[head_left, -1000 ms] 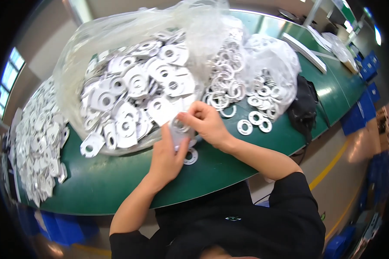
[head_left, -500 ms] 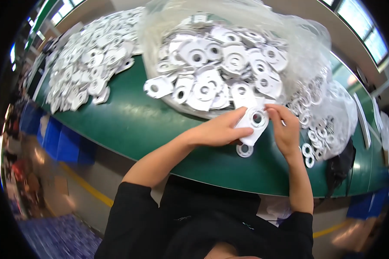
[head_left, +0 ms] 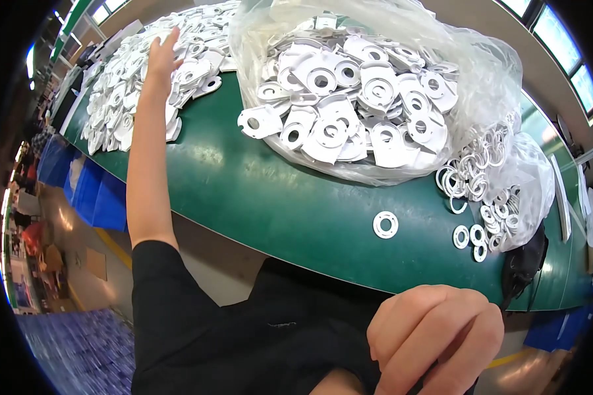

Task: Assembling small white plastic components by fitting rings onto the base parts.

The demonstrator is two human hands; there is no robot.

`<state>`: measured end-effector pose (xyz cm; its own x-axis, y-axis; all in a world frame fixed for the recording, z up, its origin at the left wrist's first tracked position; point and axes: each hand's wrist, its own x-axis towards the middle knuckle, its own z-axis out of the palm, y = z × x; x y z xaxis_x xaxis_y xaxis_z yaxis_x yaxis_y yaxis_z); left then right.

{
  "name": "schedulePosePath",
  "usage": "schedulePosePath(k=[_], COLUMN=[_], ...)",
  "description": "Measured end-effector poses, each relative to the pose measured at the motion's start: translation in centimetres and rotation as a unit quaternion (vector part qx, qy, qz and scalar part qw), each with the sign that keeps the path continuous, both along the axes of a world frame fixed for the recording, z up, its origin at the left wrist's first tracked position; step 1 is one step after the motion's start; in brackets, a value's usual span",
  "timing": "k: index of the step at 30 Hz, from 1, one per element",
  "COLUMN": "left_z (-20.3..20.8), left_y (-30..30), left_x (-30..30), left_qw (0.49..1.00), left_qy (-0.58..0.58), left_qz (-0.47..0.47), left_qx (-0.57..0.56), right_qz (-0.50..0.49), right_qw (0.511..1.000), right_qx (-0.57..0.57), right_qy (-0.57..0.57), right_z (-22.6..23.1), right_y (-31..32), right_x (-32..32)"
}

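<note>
The left hand [head_left: 159, 58], fingers stretched out and flat, reaches onto the loose heap of white flat plates [head_left: 122, 99], each with a round hole, at the far left of the green table [head_left: 277, 197], while the right hand [head_left: 435, 339] is curled closed near the body, holding nothing visible.

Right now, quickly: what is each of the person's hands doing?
Left hand: open, fingers spread, reaching onto the loose pile of white plates.
Right hand: curled shut near the body; anything inside cannot be told.
</note>
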<state>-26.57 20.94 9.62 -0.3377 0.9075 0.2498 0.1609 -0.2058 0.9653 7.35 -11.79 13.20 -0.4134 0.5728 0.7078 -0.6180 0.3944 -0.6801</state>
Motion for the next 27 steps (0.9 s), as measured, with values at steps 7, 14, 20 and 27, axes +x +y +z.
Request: schedulePosePath(k=[7, 14, 20, 27], left_z=[-4.5, -7.7, -7.6, -2.6], left_y=[-9.3, -14.3, -14.7, -17.2], left_x=[5.0, 11.3, 9.8, 13.4], left_qw=[0.903, 0.794, 0.820, 0.893], left_qy=[0.339, 0.537, 0.536, 0.415], left_qz=[-0.265, -0.243, -0.193, -0.102], left_qx=[-0.015, 0.147, 0.059, 0.143], right_qz=[-0.059, -0.030, -0.086, -0.143], right_qw=[0.998, 0.995, 0.996, 0.989], right_qx=[-0.023, -0.088, -0.015, 0.028], right_qy=[0.016, 0.019, 0.012, 0.008], right_z=[0.1, 1.2, -0.8, -1.5], right_y=[-1.0, -1.3, -1.4, -1.9], right_x=[-0.5, 0.4, 1.2, 1.9])
